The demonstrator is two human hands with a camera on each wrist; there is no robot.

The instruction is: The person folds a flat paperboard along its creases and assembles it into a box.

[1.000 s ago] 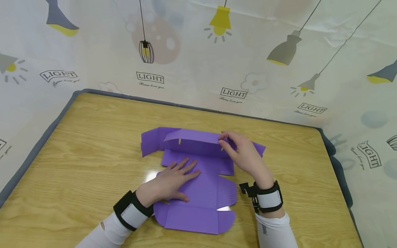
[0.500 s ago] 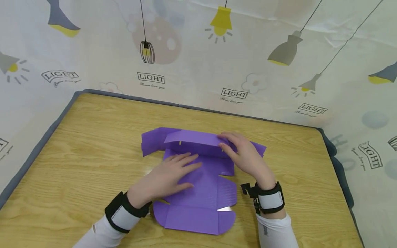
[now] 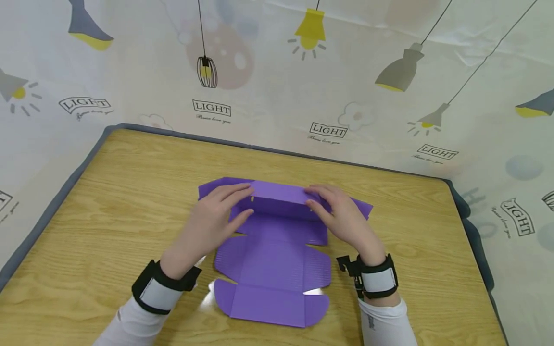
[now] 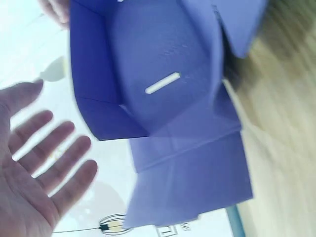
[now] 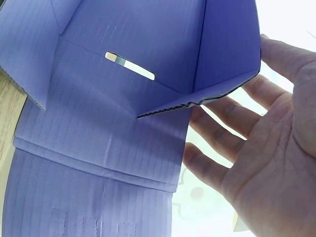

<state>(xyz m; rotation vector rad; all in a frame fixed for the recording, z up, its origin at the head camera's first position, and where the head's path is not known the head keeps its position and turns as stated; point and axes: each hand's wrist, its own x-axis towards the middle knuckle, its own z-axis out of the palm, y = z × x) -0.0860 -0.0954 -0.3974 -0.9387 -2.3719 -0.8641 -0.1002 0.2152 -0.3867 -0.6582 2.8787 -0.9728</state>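
Purple corrugated-cardboard box blank [image 3: 272, 269], within side edges of yellow wood-grain table [image 3: 130, 202], far wall [image 3: 281, 192] raised, spread-fingered left hand [image 3: 205, 218] at its left end, loose-fingered right hand [image 3: 344, 218] touching right end

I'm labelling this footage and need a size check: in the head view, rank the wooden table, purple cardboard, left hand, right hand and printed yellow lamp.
Largest to smallest:
1. Wooden table
2. Purple cardboard
3. Left hand and right hand: too alike to rank
4. Printed yellow lamp
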